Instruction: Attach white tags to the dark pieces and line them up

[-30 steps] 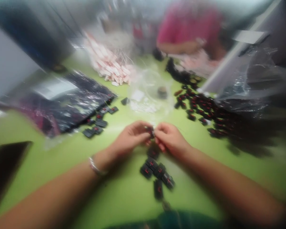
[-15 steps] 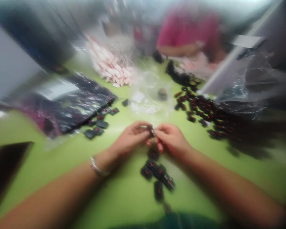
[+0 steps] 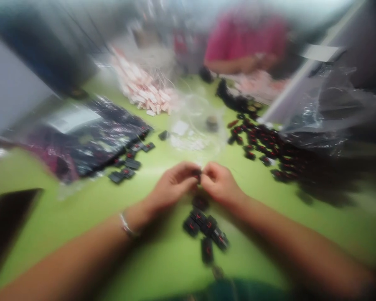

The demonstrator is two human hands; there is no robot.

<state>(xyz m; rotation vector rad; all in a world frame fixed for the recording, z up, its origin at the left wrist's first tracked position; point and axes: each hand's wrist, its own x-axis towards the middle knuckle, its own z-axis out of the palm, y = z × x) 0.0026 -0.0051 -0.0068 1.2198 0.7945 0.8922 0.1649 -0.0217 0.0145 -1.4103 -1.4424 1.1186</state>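
Between the fingertips of both hands is a small black block with a trace of red (image 3: 197, 175), mostly hidden. My left hand (image 3: 177, 182), with a silvery bracelet at the wrist, pinches it from the left. My right hand (image 3: 217, 182) has its fingers curled closed against the block's right side; whether it grips the block or some tiny part there is too blurred to tell. Just below the hands, several black blocks with red marks (image 3: 207, 225) lie loosely together on the green table (image 3: 144, 263).
A clear plastic bag of small white pieces (image 3: 188, 142) lies beyond my hands. Black blocks are heaped at right (image 3: 263, 146), beside a clear bag (image 3: 326, 104). A filled plastic bag (image 3: 90, 133) and pale pink pieces (image 3: 150, 94) lie left. Across sits a person in pink (image 3: 247, 42).
My right hand's fingers have curled in more tightly at the block, and both hands have come slightly lower in view. The blocks on the table lie as before.
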